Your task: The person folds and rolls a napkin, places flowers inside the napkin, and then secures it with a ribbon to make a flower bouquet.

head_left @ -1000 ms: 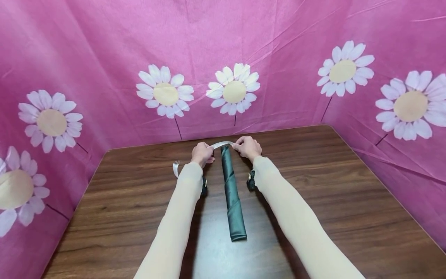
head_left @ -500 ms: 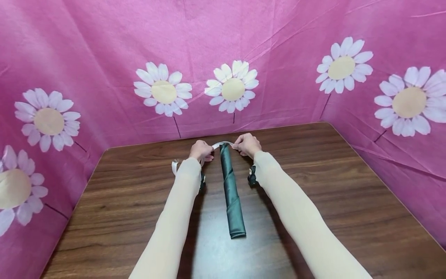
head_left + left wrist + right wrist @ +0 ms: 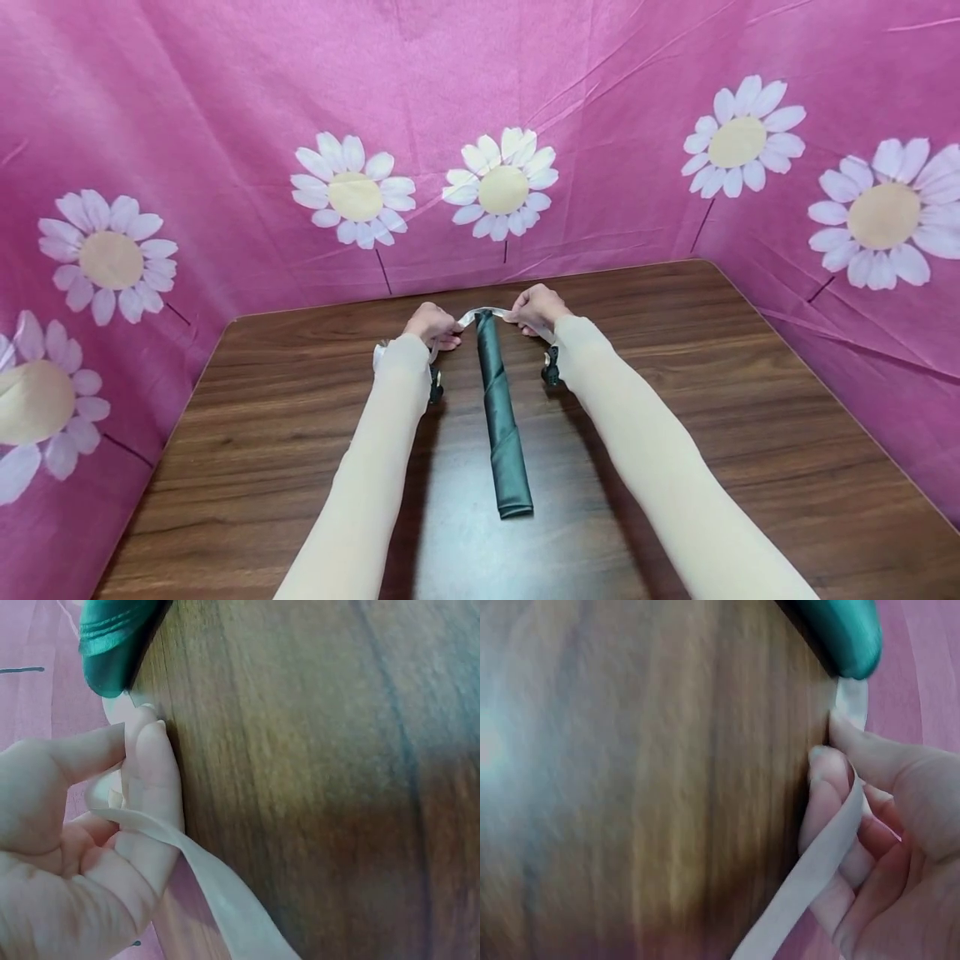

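A roll of dark green satiny cloth (image 3: pixel 504 417) lies lengthwise on the table, its far end between the two hands. Across that far end runs a white ribbon (image 3: pixel 486 311), arched between the hands. On the left, the left hand (image 3: pixel 432 325) pinches the ribbon between thumb and fingers; a loose length of ribbon (image 3: pixel 217 889) trails from its palm in the left wrist view. My right hand (image 3: pixel 538 310) pinches the ribbon on the other side, and a tail of ribbon (image 3: pixel 802 874) hangs over its fingers. The cloth's end (image 3: pixel 855 645) sits just beyond the fingertips.
The brown wood-grain table (image 3: pixel 285 467) reaches back to a pink curtain (image 3: pixel 585 100) printed with large white daisies. A ribbon end (image 3: pixel 379 354) shows beside the left sleeve. Dark wrist cameras are strapped under both cuffs.
The right hand has shifted slightly right, and a ribbon tail now shows below it. The left hand has moved a little left. The green roll keeps its place.
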`<state>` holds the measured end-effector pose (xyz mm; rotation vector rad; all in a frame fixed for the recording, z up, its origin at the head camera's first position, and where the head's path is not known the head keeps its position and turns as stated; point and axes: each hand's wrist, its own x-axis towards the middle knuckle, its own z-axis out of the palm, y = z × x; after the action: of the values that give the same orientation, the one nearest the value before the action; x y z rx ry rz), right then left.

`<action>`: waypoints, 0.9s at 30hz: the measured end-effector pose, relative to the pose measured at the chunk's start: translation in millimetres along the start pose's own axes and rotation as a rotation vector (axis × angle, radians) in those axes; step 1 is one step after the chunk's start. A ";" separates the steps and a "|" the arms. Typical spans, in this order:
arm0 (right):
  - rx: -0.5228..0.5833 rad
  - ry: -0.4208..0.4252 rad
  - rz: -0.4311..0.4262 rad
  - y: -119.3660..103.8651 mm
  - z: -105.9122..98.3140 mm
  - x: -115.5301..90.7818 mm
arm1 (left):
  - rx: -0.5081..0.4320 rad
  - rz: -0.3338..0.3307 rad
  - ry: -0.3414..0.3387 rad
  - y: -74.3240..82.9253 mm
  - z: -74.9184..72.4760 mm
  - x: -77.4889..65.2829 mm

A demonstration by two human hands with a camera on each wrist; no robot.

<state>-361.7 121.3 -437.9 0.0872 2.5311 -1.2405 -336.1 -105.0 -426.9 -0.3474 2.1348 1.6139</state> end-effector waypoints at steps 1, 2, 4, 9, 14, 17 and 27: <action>0.010 -0.015 0.007 0.8 -1.4 0.6 | -0.004 0.001 0.000 -0.4 -0.3 0.0; 0.022 -0.029 0.015 1.6 -2.7 1.1 | -0.010 0.001 0.001 -0.8 -0.4 0.1; 0.024 -0.042 0.025 2.7 -5.9 1.2 | -0.021 0.003 0.006 -1.3 0.0 0.5; -0.032 -0.017 0.026 7.4 -14.3 0.6 | -0.062 0.006 0.029 -2.2 0.5 1.8; 0.012 -0.012 0.051 14.4 -21.4 1.3 | -0.095 0.025 0.099 -3.1 4.7 -0.2; 0.043 -0.027 0.040 17.0 -24.4 0.9 | -0.083 0.047 0.155 -3.6 9.1 -1.0; -0.023 -0.106 -0.012 20.3 -26.9 -8.7 | 0.098 0.098 0.181 -8.3 8.5 -2.0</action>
<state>-356.5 155.6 -435.2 0.0005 2.4576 -1.1880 -328.9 -99.4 -434.9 -0.3755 2.3911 1.5757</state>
